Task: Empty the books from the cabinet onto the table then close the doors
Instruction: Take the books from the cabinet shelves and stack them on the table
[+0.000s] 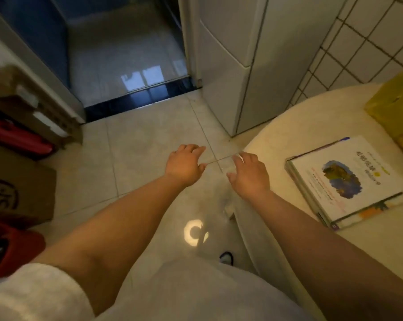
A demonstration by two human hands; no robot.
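Clothing: a pale garment (pixel 195 295) fills the bottom of the view, with a light sleeve (pixel 33 290) at the person's left shoulder.
Foot: a dark and white shoe tip (pixel 226 257) shows on the floor just beside the table's edge.
Left hand (pixel 184 162): stretched out over the floor tiles, palm down, fingers loosely spread and a little bent; it has hold of nothing.
Right hand (pixel 250 172): out in front beside the left one, at the near edge of the table, fingers relaxed and slightly curved; nothing is in it.
Books (pixel 344 181): a small stack lies flat on the table to the right of the right hand, apart from it; the top cover is white with a blue and green picture.
Table (pixel 288 135): round and cream coloured, on the right of the room.
Yellow bag (pixel 395 105): sits on the far side of the table, beyond the books.
Cardboard box (pixel 17 193): on the floor at the left, with black lettering; a red object (pixel 13 246) lies nearer in front of it.
Shelf unit (pixel 33 105): further back on the left, blurred, with something red low in it.
Fridge (pixel 230 66): pale, standing against the tiled wall (pixel 362 42) past the table.
Doorway (pixel 126 54): at the far end, opening on a dim room with a shiny floor.
Cabinet: I cannot see it from here.
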